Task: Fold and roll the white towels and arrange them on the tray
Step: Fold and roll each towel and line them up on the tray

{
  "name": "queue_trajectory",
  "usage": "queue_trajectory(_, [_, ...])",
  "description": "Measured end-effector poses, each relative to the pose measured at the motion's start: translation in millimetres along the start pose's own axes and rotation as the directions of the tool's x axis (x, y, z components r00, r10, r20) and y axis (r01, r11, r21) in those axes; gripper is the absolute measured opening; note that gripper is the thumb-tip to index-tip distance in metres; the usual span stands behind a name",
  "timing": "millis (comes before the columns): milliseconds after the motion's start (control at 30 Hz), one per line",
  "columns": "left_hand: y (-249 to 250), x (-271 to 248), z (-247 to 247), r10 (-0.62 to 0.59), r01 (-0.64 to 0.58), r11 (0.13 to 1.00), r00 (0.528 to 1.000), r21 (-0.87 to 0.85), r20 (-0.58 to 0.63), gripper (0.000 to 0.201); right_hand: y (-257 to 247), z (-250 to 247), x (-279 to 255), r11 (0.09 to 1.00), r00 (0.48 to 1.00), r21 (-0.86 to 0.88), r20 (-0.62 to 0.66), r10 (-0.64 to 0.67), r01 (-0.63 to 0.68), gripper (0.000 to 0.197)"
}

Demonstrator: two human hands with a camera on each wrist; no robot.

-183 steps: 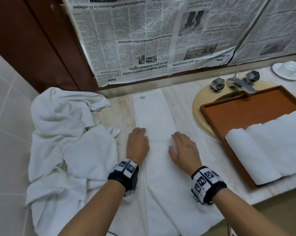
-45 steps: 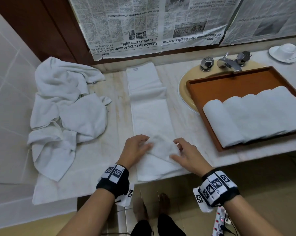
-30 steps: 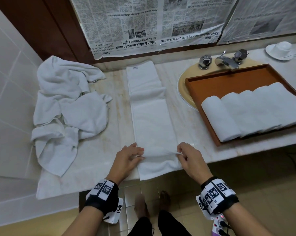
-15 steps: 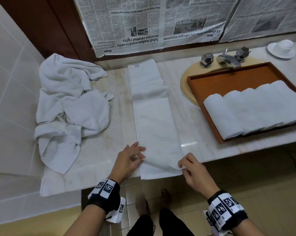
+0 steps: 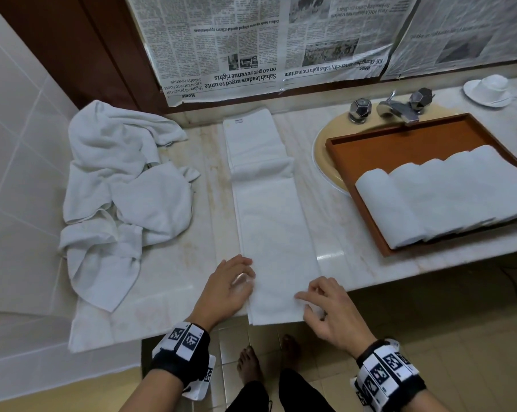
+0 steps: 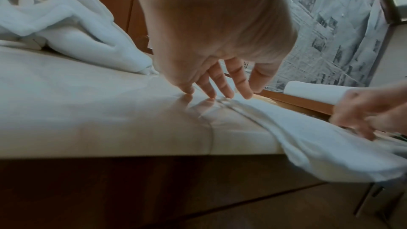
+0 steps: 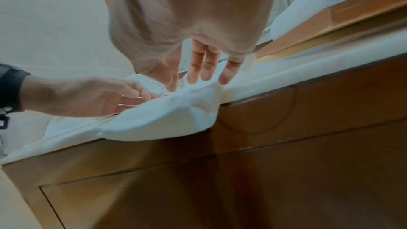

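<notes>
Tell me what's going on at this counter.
A person is working on a long folded white towel laid across the marble counter, its near end hanging over the edge. The left hand rests with straight fingers at the towel's left edge; the right hand touches its near right corner, seemingly about to start a roll. Rolled towels already sit in the wooden tray over the sink, and a heap of unfolded towels waits on the left.
</notes>
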State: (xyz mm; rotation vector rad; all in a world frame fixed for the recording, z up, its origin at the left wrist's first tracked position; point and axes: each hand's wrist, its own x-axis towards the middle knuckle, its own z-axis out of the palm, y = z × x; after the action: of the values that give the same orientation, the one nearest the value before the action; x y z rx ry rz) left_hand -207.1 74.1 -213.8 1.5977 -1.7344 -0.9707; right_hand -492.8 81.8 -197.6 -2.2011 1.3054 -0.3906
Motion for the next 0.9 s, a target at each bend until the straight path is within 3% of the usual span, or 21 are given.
queue_trajectory(133, [-0.7,-1.4,3.3,0.081,-0.091,0.973,0.995,0.213,0.058,0.046,-2.5,1.1,19.8,0.995,0.999,-0.097,-0.033,-0.023,0.02,0.029])
queue_trajectory(233, [1.9,1.9,5.1,0.034,-0.064,0.951,0.994,0.303,0.102,0.073,-8.8,1.7,42.5,0.993,0.995,-0.119,-0.094,-0.023,0.012,0.037])
queue_trajectory(300, [3.7,2.3,7.5,-0.012,-0.053,0.912,0.988,0.407,0.156,0.081,-6.8,5.9,58.3,0.985,1.0,-0.169,-0.017,0.021,-0.023,0.05])
queue_trajectory(400, [6.1,-1.8,8.8,-0.067,-0.023,0.872,0.984,0.488,0.167,0.081,8.8,10.9,69.1,0.942,0.988,-0.324,0.096,0.123,-0.086,0.066])
queue_trajectory(533, [7.5,-14.6,5.8,-0.1,0.033,0.887,0.988,0.461,0.121,0.078,16.3,2.3,66.1,0.927,0.973,-0.309,0.017,0.23,-0.214,0.071])
queue_trajectory(700, [21.3,-8.9,20.7,-0.111,0.024,0.832,0.986,0.554,0.124,0.07,12.5,10.7,74.1,0.943,0.984,-0.31,0.094,0.154,-0.118,0.066])
queue_trajectory(800, [24.3,1.8,33.0,-0.148,0.023,0.79,0.977,0.613,0.154,0.073,15.3,13.4,89.0,0.924,0.972,-0.356,0.129,0.195,-0.138,0.066])
queue_trajectory(900, [27.3,17.9,33.9,-0.2,0.031,0.733,0.965,0.68,0.171,0.077,20.9,3.5,111.8,0.923,0.975,-0.374,0.153,0.159,-0.092,0.076])
